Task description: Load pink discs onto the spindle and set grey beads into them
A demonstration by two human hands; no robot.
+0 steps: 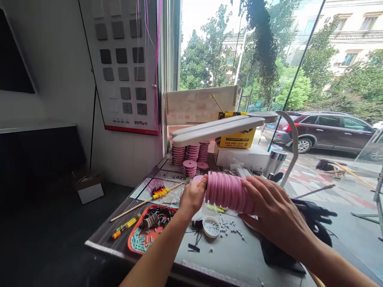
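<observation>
Left hand [193, 196] and right hand [271, 205] are clamped on the two ends of a row of pink discs [226, 192], held above the table [227, 261]. Behind, several stacks [178, 156] are already placed; this row is not yet set down.

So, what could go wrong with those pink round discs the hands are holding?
The row of thin pink round discs lies sideways between the left hand and right hand; if either loosens, some might slip out.
A dropped disc could tip the open round white tub nearby.
The loose small white beads beside it might get knocked and roll away.
</observation>
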